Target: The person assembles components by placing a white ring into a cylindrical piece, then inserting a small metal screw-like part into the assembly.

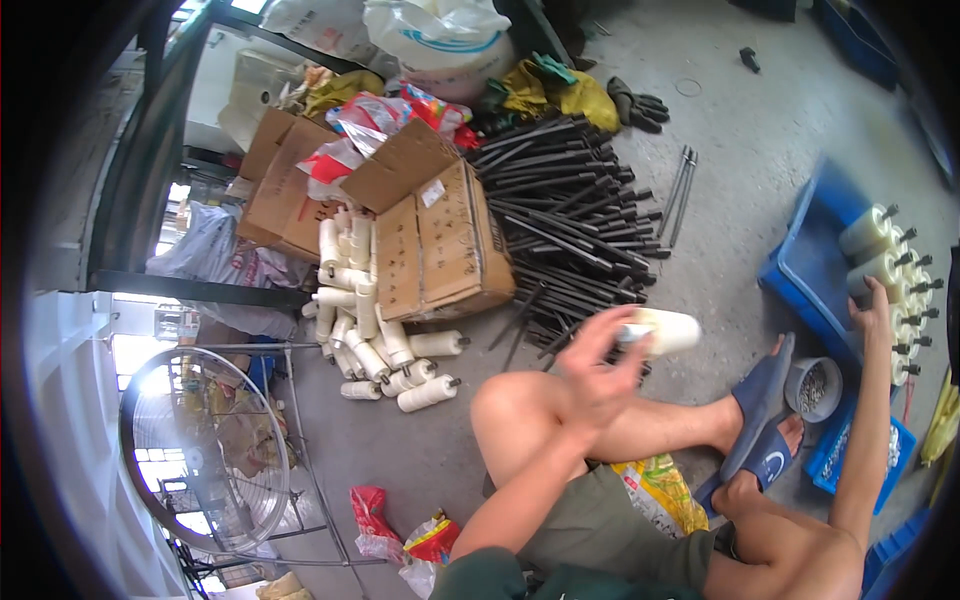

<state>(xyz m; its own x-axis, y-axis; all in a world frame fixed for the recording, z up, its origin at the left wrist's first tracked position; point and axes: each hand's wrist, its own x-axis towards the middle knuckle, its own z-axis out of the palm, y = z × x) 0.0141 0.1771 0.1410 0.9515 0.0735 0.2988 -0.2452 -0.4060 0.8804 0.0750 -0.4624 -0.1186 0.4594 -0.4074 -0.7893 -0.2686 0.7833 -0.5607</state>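
Observation:
Above my bent knee, my left hand [600,368] is closed around one end of a white plastic roller [672,332], whose other end points right. My right hand [872,304] reaches out to the far right, its fingers round the end of another white roller [872,275]. That roller belongs to a row of rollers with black shaft ends, lying at the right side of a blue plastic crate [815,235]. My fingers partly hide its near end.
Black rods [580,220] lie heaped beside an opened cardboard box [440,245]. More white rollers [400,350] are piled left of it. A grey bowl [813,390] of small metal parts and a blue tray [830,455] sit near my feet. A large round fan [205,450] stands left.

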